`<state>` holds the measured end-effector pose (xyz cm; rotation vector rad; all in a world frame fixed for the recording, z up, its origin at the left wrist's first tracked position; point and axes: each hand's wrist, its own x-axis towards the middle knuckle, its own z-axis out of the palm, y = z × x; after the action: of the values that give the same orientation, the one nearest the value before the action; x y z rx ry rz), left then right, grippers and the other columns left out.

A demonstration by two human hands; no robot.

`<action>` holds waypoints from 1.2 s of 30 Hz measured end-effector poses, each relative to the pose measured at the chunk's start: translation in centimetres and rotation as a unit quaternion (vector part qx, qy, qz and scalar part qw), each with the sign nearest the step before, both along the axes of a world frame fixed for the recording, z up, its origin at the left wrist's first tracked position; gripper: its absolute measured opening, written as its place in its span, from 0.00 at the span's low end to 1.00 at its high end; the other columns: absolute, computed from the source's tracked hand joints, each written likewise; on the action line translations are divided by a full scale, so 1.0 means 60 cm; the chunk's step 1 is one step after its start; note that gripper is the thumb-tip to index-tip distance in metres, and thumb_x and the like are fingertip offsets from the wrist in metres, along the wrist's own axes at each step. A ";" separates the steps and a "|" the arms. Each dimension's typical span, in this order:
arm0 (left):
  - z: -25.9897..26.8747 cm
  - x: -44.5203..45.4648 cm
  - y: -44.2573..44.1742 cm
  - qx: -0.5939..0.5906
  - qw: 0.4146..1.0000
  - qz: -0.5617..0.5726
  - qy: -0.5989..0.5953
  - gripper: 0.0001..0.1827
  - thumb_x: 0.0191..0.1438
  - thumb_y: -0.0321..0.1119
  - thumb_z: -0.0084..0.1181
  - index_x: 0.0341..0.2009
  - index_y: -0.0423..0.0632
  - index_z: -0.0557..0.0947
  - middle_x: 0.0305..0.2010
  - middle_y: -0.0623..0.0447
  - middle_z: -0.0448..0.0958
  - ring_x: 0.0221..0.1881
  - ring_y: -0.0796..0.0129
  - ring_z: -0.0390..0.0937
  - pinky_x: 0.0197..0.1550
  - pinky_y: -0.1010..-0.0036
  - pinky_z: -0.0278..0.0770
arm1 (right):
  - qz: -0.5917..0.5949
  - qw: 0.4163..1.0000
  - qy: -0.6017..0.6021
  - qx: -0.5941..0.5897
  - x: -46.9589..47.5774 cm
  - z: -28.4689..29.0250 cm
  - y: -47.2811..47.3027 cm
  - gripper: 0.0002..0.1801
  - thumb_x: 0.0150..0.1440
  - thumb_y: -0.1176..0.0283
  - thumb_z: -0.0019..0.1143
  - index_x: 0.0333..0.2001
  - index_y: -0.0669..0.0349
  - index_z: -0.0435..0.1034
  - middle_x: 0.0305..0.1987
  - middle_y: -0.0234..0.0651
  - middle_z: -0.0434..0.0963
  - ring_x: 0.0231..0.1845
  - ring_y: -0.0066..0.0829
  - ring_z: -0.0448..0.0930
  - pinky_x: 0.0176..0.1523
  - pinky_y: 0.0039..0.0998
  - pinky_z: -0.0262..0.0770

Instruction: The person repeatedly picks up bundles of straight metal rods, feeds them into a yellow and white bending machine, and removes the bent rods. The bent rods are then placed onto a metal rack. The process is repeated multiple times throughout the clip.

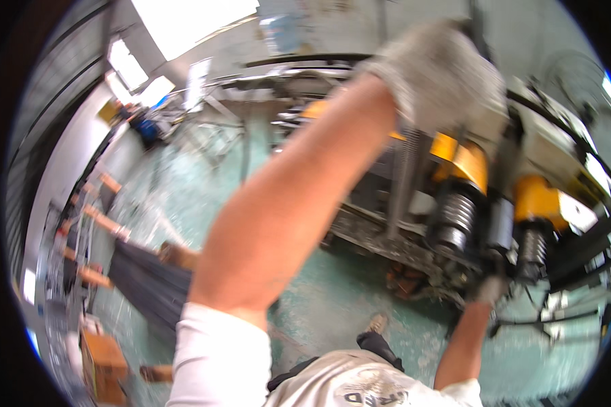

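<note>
My left hand (pixel 438 76), in a whitish work glove, is raised high in front of me and blurred. It covers part of a machine frame, close to a dark upright bar (pixel 479 30); whether the fingers hold it is hidden. Lower at the right, my right hand (pixel 490 290), also gloved, is by the machine's lower edge, just below a grey metal cylinder (pixel 501 224). Its fingers are too blurred to make out a grip. Between the hands are yellow machine housings (pixel 471 165) with ribbed metal shafts (pixel 456 221) below, and a long threaded rod (pixel 403 178).
A greasy metal ledge (pixel 371 229) runs along the machine's lower side above a green floor (pixel 310 295). Dark cloth-like material (pixel 147 280) lies at the left, near a cardboard box (pixel 102 361). Metal frames (pixel 216 132) stand farther off.
</note>
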<state>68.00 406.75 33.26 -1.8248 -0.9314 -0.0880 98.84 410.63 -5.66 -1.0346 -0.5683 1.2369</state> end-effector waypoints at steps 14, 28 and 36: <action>-0.208 -0.019 -0.842 0.028 0.571 -0.121 -0.812 0.12 0.70 0.34 0.68 0.52 0.46 0.80 0.42 0.54 0.82 0.44 0.67 0.86 0.49 0.67 0.90 | 0.165 0.899 -0.347 0.213 -0.130 -0.142 -0.233 0.22 0.72 0.64 0.62 0.64 0.64 0.80 0.63 0.49 0.86 0.60 0.40 0.88 0.62 0.40 0.84; -0.225 0.514 -1.523 0.631 0.487 0.055 -0.602 0.17 0.61 0.16 0.59 0.54 0.41 0.80 0.40 0.42 0.88 0.44 0.53 0.89 0.49 0.57 0.91 | 0.679 0.688 0.014 0.258 -0.572 0.175 -0.950 0.26 0.76 0.65 0.63 0.70 0.71 0.74 0.61 0.43 0.86 0.56 0.33 0.88 0.61 0.33 0.83; -0.239 0.731 -1.683 0.791 0.466 0.071 -0.390 0.11 0.63 0.28 0.58 0.49 0.41 0.80 0.39 0.40 0.86 0.42 0.46 0.86 0.66 0.42 0.82 | 0.703 0.491 0.109 0.502 -0.526 0.482 -1.426 0.15 0.74 0.67 0.64 0.57 0.67 0.82 0.46 0.35 0.87 0.44 0.23 0.85 0.51 0.29 0.82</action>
<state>111.89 305.77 18.92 0.2178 -0.9119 -1.3034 67.31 325.07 23.24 0.9552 -1.8132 1.8314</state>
